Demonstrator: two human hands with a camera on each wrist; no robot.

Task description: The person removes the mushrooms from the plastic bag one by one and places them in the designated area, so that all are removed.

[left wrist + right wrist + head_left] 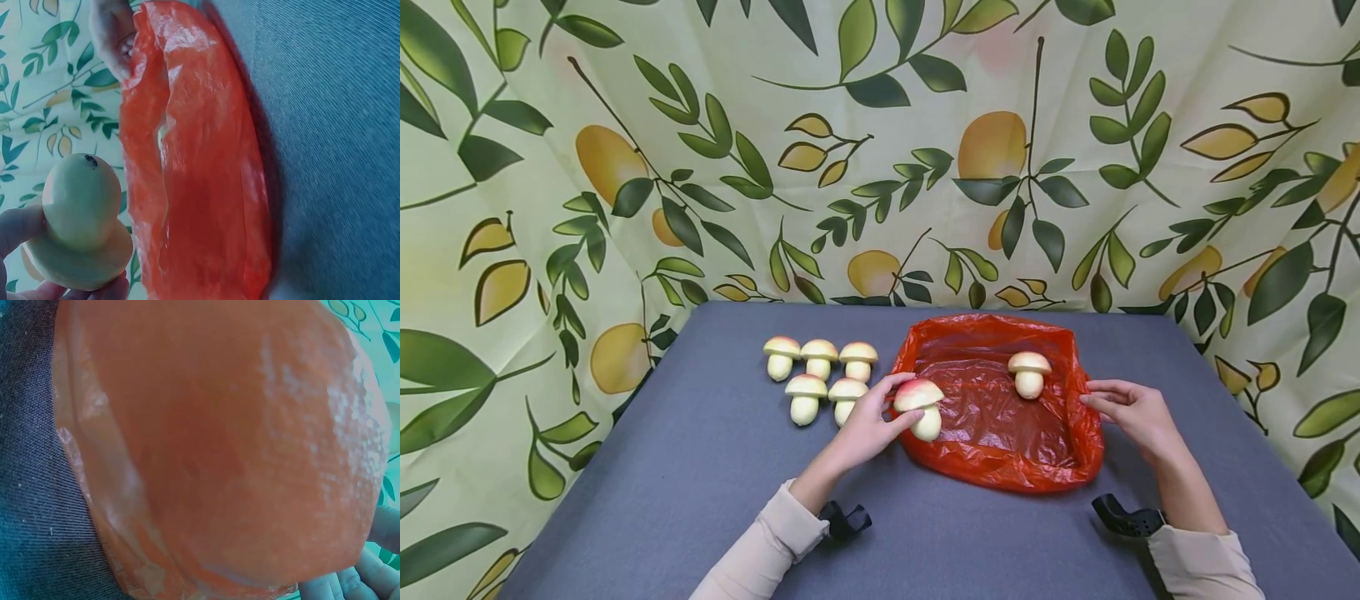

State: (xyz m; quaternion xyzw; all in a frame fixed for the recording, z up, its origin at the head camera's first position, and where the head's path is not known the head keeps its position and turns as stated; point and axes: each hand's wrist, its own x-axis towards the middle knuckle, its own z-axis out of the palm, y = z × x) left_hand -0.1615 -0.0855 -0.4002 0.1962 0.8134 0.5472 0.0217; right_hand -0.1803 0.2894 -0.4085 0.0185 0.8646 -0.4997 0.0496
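Observation:
My left hand (867, 427) holds a toy mushroom (927, 423) with a reddish cap and pale stem, between thumb and fingers, over the left rim of a red plastic bag (1000, 477). In the left wrist view this mushroom (81, 203) has its stem end upward, with a dark spot on it. The bag lies spread with its mouth wide. Inside, towards the right, sits another mushroom (1029, 382). At the bag's right edge my right hand (1138, 414) pinches the rim. The right wrist view is mostly filled by the bag's side (219, 444), with fingertips (369, 575) at its edge.
Several more mushrooms (806, 398) stand in two rows left of the bag, the nearest partly behind my left hand. All lie on a grey-blue cloth-covered table (685, 467). A leaf-patterned curtain (880, 167) hangs behind and at the sides.

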